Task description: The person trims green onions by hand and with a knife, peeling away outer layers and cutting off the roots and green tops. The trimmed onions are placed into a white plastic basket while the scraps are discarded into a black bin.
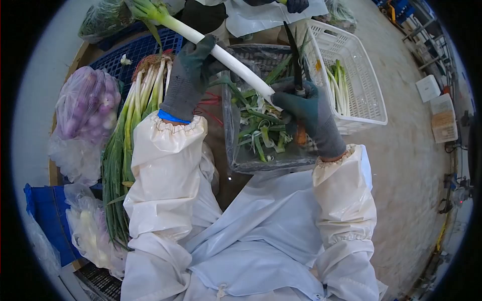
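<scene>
My left hand, in a grey-green glove, is closed around a leek partway along its stalk. The leek's green end points to the upper left, and its white end reaches my right hand. That gloved hand grips a knife with its dark blade pointing up, while its thumb side meets the leek's white tip. Below both hands is a dark lined crate containing green leaf trimmings. A bundle of long green onions lies beside my left forearm, roots toward the top.
A white plastic basket at the right holds several trimmed green onions. At the left are a bag of purple onions and a blue pallet. Another person's dark-gloved hand shows at the top.
</scene>
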{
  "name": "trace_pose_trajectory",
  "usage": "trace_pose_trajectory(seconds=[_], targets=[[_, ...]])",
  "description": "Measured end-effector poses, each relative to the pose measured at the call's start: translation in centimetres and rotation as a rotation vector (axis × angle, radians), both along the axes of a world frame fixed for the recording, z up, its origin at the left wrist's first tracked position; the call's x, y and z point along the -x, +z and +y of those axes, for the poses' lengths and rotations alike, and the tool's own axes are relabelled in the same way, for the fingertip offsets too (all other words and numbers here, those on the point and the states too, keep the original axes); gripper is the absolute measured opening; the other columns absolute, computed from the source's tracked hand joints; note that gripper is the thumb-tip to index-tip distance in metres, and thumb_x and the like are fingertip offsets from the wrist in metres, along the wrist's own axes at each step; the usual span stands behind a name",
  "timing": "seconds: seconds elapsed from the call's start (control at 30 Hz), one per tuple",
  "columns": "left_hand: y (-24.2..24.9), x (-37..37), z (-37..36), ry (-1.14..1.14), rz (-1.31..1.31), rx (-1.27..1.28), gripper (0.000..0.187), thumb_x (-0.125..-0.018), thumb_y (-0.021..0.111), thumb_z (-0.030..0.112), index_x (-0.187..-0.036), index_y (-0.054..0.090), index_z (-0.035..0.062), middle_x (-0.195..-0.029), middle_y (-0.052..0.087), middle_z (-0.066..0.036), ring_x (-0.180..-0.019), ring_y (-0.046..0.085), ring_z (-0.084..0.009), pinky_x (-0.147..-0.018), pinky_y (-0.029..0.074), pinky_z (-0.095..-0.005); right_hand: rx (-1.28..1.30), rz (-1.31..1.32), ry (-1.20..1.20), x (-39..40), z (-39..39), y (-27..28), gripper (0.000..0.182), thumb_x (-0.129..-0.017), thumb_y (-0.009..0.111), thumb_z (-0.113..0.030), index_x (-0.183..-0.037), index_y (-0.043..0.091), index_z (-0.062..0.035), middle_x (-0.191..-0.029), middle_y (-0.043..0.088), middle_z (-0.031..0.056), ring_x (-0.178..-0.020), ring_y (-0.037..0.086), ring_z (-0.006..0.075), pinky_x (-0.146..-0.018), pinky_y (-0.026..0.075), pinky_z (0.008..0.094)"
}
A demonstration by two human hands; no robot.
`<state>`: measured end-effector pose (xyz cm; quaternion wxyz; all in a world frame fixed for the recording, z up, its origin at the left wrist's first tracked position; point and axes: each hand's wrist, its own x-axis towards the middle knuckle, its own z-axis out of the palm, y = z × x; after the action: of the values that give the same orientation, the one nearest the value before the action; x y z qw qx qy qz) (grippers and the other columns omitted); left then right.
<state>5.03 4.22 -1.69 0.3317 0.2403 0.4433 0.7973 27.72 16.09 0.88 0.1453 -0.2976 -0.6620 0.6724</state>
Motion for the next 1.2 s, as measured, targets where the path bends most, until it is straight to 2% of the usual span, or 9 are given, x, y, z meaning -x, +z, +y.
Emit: trace_pose_trajectory(seconds=[0.17, 0.27, 0.37, 0.57, 0.77, 0.97, 1.07, 1.17, 1.2], targets=[[0.0, 0.4, -0.4, -0.038, -0.003, 0.030, 0.024, -0.091, 0.066, 0.025, -0.097, 0.059, 0.0028, -0.090, 0.064, -0.009, -0.083, 0.066, -0.0200, -0.072, 0.059, -0.0312, 0.015, -0.016, 0.080, 0.0, -0.4, 0.0, 0.026, -0.078, 0.074, -0.012, -0.098, 0.065, 0.0008, -0.074, 0.065, 0.0061, -0.051, 0.056, 0.0081, -0.044, 0.044, 0.0218], [0.0, 0.5, -0.3, -0.059, 0.023, 0.018, 0.024, -0.091, 0.065, 0.025, -0.098, 0.059, 0.0027, -0.090, 0.064, -0.009, -0.084, 0.067, -0.0202, -0.074, 0.060, -0.0318, 0.041, -0.028, 0.020, 0.2, -1.0, 0.1, 0.022, -0.079, 0.072, -0.011, -0.096, 0.064, -0.0003, -0.072, 0.063, 0.0034, -0.047, 0.054, 0.0077, -0.038, 0.041, 0.0206], [0.3, 0.4, -0.3, -0.050, 0.051, -0.019, 0.025, -0.092, 0.064, 0.025, -0.101, 0.058, 0.0022, -0.091, 0.064, -0.009, -0.085, 0.067, -0.0204, -0.076, 0.060, -0.0328, 0.135, -0.022, 0.015, 0.3, -0.5, 0.0, 0.026, -0.077, 0.074, -0.011, -0.098, 0.064, 0.0006, -0.075, 0.066, 0.0059, -0.053, 0.057, 0.0080, -0.050, 0.046, 0.0219], [0.2, 0.7, -0.5, -0.056, 0.053, -0.014, 0.029, -0.092, 0.063, 0.024, -0.109, 0.058, 0.0016, -0.094, 0.064, -0.009, -0.087, 0.067, -0.0205, -0.077, 0.061, -0.0348, -0.059, 0.035, 0.081, 0.2, -1.4, 0.4, 0.022, -0.077, 0.074, -0.012, -0.092, 0.063, 0.0004, -0.073, 0.065, 0.0050, -0.053, 0.057, 0.0079, -0.049, 0.046, 0.0217], [0.9, 0.2, -0.5, -0.104, 0.042, -0.061, 0.033, -0.092, 0.064, 0.024, -0.115, 0.054, 0.0019, -0.095, 0.062, -0.010, -0.088, 0.067, -0.0219, -0.072, 0.062, -0.0326, 0.199, -0.012, 0.064, 0.0, -0.6, -0.7, 0.020, -0.078, 0.073, -0.014, -0.090, 0.064, -0.0003, -0.067, 0.061, 0.0035, -0.048, 0.055, 0.0095, -0.044, 0.044, 0.0237], [1.0, 1.7, -1.1, -0.195, -0.085, -0.222, 0.032, -0.095, 0.058, 0.022, -0.120, 0.053, 0.0023, -0.104, 0.063, -0.013, -0.098, 0.065, -0.0260, -0.076, 0.062, -0.0357, 0.297, 0.251, 0.019, 0.0, 0.0, -2.5, 0.021, -0.080, 0.070, -0.018, -0.089, 0.064, 0.0005, -0.066, 0.060, 0.0061, -0.048, 0.055, 0.0128, -0.043, 0.044, 0.0263], [0.3, 3.3, -1.1, -0.288, -0.228, -0.364, 0.031, -0.096, 0.056, 0.020, -0.120, 0.053, 0.0007, -0.107, 0.063, -0.014, -0.102, 0.064, -0.0289, -0.078, 0.062, -0.0380, 0.173, 0.067, -0.066, 0.0, 0.2, -1.8, 0.021, -0.080, 0.070, -0.019, -0.087, 0.065, -0.0004, -0.068, 0.061, 0.0064, -0.049, 0.055, 0.0132, -0.044, 0.044, 0.0266], [0.3, 3.9, -1.2, -0.320, -0.267, -0.422, 0.030, -0.096, 0.056, 0.018, -0.119, 0.053, -0.0007, -0.109, 0.062, -0.015, -0.105, 0.063, -0.0309, -0.079, 0.063, -0.0398, -0.548, -0.039, -0.155, 0.3, 2.2, -4.5, 0.021, -0.079, 0.070, -0.020, -0.084, 0.065, -0.0006, -0.071, 0.061, 0.0061, -0.048, 0.055, 0.0133, -0.046, 0.044, 0.0261], [0.2, 4.0, -1.2, -0.317, -0.279, -0.430, 0.029, -0.095, 0.056, 0.017, -0.118, 0.053, -0.0010, -0.108, 0.062, -0.015, -0.106, 0.063, -0.0313, -0.079, 0.063, -0.0399, -0.459, 0.000, -0.183, 0.3, 2.1, -4.0, 0.022, -0.080, 0.069, -0.021, -0.085, 0.065, -0.0003, -0.069, 0.061, 0.0058, -0.048, 0.054, 0.0129, -0.046, 0.044, 0.0258]])
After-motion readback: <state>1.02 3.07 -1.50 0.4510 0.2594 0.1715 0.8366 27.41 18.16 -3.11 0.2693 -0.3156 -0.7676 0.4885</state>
